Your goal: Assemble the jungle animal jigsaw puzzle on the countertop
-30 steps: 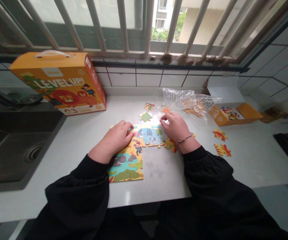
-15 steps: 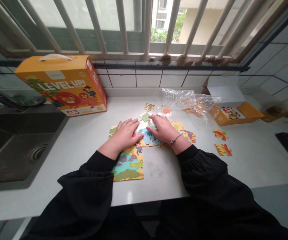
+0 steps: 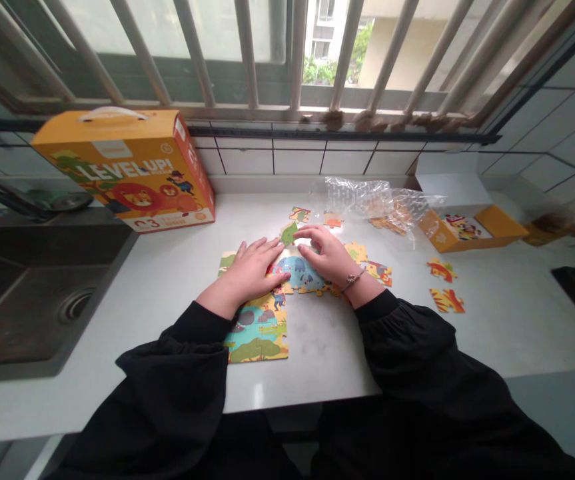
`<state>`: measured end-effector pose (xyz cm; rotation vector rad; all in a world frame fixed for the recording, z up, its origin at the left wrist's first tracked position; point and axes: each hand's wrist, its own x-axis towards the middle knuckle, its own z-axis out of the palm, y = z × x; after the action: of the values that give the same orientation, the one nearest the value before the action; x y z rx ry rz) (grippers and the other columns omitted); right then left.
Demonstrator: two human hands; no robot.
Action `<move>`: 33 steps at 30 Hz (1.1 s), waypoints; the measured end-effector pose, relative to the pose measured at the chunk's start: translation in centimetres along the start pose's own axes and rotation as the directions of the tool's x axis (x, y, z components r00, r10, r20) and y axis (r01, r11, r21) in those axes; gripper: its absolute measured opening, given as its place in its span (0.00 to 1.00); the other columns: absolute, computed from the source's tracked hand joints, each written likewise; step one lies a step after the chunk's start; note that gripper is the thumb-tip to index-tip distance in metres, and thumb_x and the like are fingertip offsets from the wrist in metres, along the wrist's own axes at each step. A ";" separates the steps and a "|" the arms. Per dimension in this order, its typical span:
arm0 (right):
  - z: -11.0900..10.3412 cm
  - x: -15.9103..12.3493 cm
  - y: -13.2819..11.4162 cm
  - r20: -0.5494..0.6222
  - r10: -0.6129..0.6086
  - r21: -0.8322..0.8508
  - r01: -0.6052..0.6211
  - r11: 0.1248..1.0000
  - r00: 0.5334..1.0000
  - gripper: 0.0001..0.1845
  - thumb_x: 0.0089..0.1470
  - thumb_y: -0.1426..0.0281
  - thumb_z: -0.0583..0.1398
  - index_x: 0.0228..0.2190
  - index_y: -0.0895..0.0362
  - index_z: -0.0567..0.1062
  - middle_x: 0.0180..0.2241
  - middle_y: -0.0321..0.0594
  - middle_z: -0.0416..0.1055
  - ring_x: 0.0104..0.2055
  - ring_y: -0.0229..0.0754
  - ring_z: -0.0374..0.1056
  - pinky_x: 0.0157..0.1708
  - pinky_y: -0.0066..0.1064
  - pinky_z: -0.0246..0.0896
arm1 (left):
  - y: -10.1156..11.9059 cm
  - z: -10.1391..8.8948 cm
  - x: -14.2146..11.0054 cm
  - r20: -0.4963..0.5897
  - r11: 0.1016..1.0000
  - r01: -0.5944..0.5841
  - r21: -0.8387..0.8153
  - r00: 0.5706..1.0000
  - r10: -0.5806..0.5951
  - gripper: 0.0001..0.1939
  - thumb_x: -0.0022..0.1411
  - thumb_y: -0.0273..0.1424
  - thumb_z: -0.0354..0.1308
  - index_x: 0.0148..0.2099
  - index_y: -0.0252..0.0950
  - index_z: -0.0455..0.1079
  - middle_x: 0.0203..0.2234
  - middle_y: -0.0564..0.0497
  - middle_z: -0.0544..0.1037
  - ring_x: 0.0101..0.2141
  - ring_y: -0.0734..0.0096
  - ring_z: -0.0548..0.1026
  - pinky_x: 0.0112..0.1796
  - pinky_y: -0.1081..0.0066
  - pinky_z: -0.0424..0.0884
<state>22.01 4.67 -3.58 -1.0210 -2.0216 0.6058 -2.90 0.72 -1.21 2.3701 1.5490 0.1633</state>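
A partly joined jigsaw puzzle [image 3: 260, 330] with animal pictures lies on the white counter [image 3: 317, 340] in front of me. My left hand [image 3: 252, 270] rests flat on its upper left part, fingers stretched out. My right hand [image 3: 330, 253] sits at the puzzle's top right with curled fingers, its fingertips touching a loose green piece [image 3: 288, 233] just beyond the puzzle's edge. Both arms wear black sleeves; a thin bracelet circles the right wrist.
An orange puzzle box [image 3: 132, 170] stands at the back left beside a dark sink [image 3: 27, 300]. A clear plastic bag [image 3: 372, 200] with pieces, a small open orange box [image 3: 467, 227] and loose pieces [image 3: 444, 300] lie to the right. Window bars rise behind.
My left hand has flattened out onto the puzzle. My right hand moved left from the puzzle's right side, lay flat for a moment, then curled its fingers at the green piece.
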 end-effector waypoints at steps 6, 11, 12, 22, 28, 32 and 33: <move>1.0 0.3 -0.1 -0.041 0.120 0.131 -0.113 0.985 0.992 0.16 0.66 0.63 0.65 0.51 0.53 0.86 0.56 0.49 0.78 0.60 0.50 0.76 0.66 0.47 0.72 | 0.2 -0.3 -0.1 0.020 1.000 -0.001 0.014 1.000 0.001 0.40 0.74 0.52 0.60 0.81 0.46 0.60 0.82 0.44 0.56 0.80 0.41 0.52 0.76 0.31 0.44; 1.1 0.3 -0.1 0.018 0.226 0.215 -0.224 0.951 0.974 0.16 0.65 0.64 0.66 0.52 0.54 0.86 0.56 0.49 0.82 0.55 0.49 0.81 0.61 0.45 0.77 | 0.3 -0.2 -0.1 0.042 0.999 -0.008 0.032 0.999 0.007 0.41 0.76 0.52 0.58 0.82 0.44 0.58 0.82 0.43 0.54 0.81 0.40 0.49 0.76 0.31 0.43; 0.8 0.3 -0.2 0.027 0.242 0.202 -0.242 0.949 0.970 0.16 0.65 0.64 0.66 0.52 0.53 0.86 0.55 0.48 0.83 0.54 0.49 0.82 0.60 0.45 0.77 | 0.4 -0.2 -0.2 0.044 0.999 -0.009 0.038 0.999 0.007 0.41 0.76 0.52 0.57 0.83 0.43 0.57 0.82 0.43 0.53 0.81 0.40 0.49 0.76 0.31 0.43; -3.4 -0.4 0.9 -0.191 0.498 0.101 -0.487 0.867 0.846 0.11 0.58 0.64 0.68 0.40 0.54 0.87 0.38 0.42 0.87 0.41 0.48 0.83 0.48 0.40 0.77 | 1.9 -0.6 -1.3 0.129 0.993 -0.104 0.052 0.987 0.096 0.51 0.67 0.59 0.66 0.82 0.42 0.58 0.83 0.38 0.51 0.80 0.33 0.50 0.76 0.30 0.45; -3.2 -0.5 1.4 -0.206 0.546 0.205 -0.510 0.835 0.812 0.13 0.56 0.63 0.69 0.42 0.55 0.83 0.40 0.41 0.84 0.35 0.43 0.81 0.40 0.36 0.77 | 0.7 -1.1 -1.4 0.143 0.996 -0.087 0.016 0.986 0.083 0.49 0.68 0.56 0.65 0.82 0.43 0.58 0.82 0.41 0.53 0.80 0.34 0.50 0.76 0.29 0.45; -2.9 -0.4 1.4 -0.145 0.592 0.319 -0.529 0.786 0.792 0.16 0.59 0.66 0.67 0.49 0.55 0.81 0.43 0.41 0.81 0.32 0.39 0.80 0.35 0.32 0.78 | -0.4 -2.0 -1.5 0.153 0.997 -0.063 0.037 0.987 0.057 0.49 0.67 0.55 0.65 0.82 0.41 0.59 0.82 0.40 0.54 0.80 0.35 0.51 0.76 0.33 0.47; -2.9 -0.4 1.4 -0.117 0.593 0.333 -0.531 0.779 0.797 0.17 0.60 0.67 0.67 0.51 0.55 0.81 0.44 0.41 0.81 0.33 0.39 0.81 0.36 0.31 0.78 | -0.7 -2.3 -1.5 0.159 0.997 -0.056 0.044 0.986 0.049 0.49 0.67 0.55 0.66 0.81 0.41 0.59 0.82 0.39 0.55 0.80 0.36 0.52 0.76 0.34 0.48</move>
<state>25.11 5.28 -3.02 -1.4554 -1.3643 1.0197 -4.70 0.04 0.88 2.3976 1.4335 -0.0499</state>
